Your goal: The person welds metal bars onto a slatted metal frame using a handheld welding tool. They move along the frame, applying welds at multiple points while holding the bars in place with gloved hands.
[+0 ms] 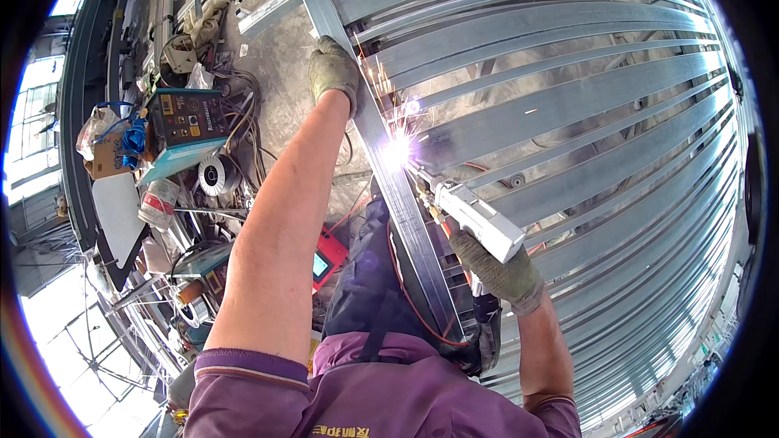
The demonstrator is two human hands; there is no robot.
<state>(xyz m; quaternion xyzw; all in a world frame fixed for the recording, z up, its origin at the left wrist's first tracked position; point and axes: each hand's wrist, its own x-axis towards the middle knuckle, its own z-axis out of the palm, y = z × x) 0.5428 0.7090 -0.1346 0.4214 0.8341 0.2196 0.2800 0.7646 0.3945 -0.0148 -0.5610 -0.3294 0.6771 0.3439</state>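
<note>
My left hand point(333, 75), in a worn olive-grey glove, grips the left edge of a long galvanized steel tube point(415, 231) that runs slantwise down toward my body. In my right hand point(501, 274), gloved alike, is a white welding torch point(480, 217), its fingers wrapped around the handle. The torch's tip points up and left at the tube's right edge. There a bright violet-white arc point(398, 151) glows and throws orange sparks upward. The glare hides the joint itself. Several parallel steel slats point(519, 134) stretch right from the tube.
At left stand a dark green and black welding machine point(188, 116), a wire spool point(217, 175), a bucket point(159, 201) and tangled cables point(247, 105). A red device with a lit screen point(328, 258) sits near my legs. An orange-red hose point(406, 292) loops below the tube.
</note>
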